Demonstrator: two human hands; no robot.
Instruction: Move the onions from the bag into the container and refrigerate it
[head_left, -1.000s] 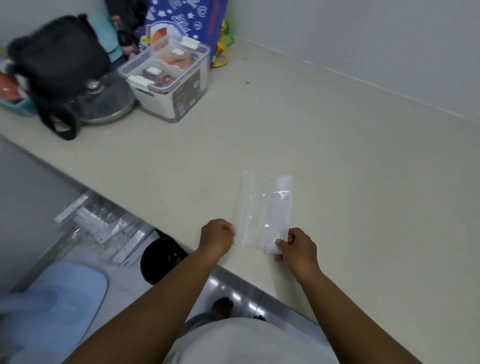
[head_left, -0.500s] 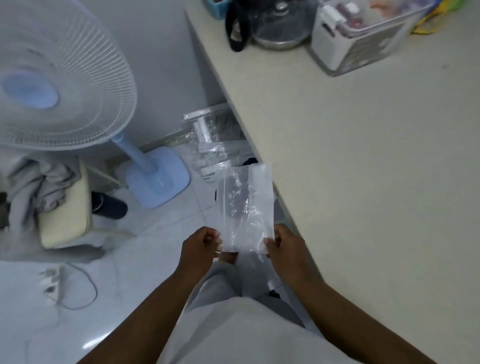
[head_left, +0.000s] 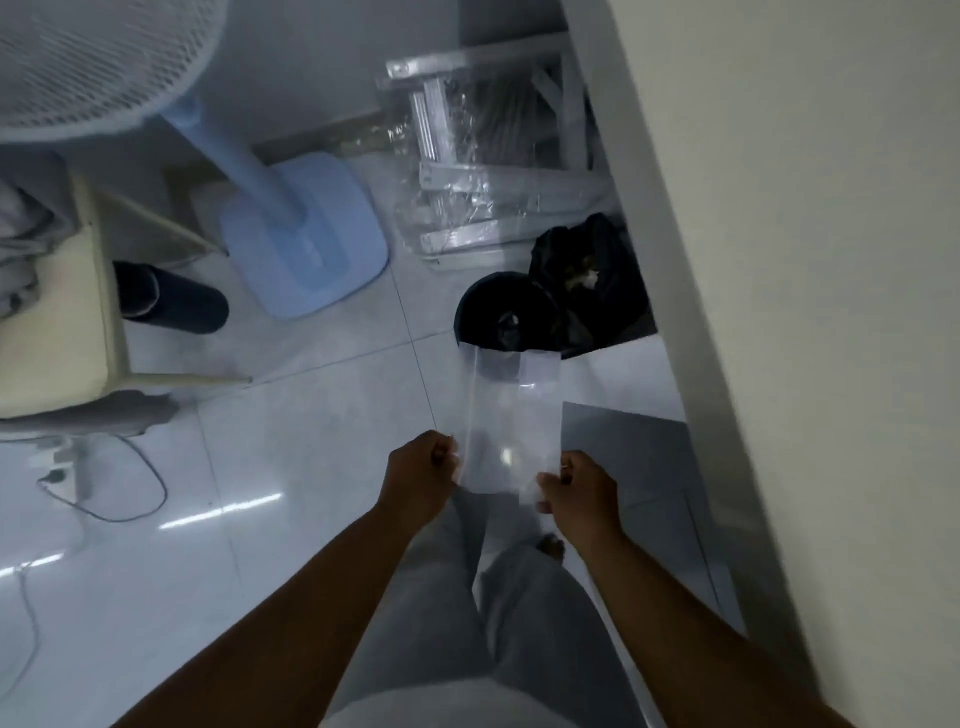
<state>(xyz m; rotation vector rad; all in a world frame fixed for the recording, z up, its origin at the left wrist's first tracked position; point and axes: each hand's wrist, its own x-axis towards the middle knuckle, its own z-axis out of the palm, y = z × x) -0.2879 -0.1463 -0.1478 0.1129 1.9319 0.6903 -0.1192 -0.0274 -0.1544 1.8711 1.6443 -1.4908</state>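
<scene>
both hands pinch a thin, clear plastic bag.

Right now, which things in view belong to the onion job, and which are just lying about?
Job:
clear plastic bag, looks empty
left hand and right hand, pinching its near corners

Lying about:
standing fan
black bin
black rubbish bag
counter

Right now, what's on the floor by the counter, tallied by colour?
Black: 3, the bin, the bin bag, the cylinder
Blue: 1, the fan base
Clear: 1, the wrapped frame
Total: 5
The held empty bag is not counted.
</scene>
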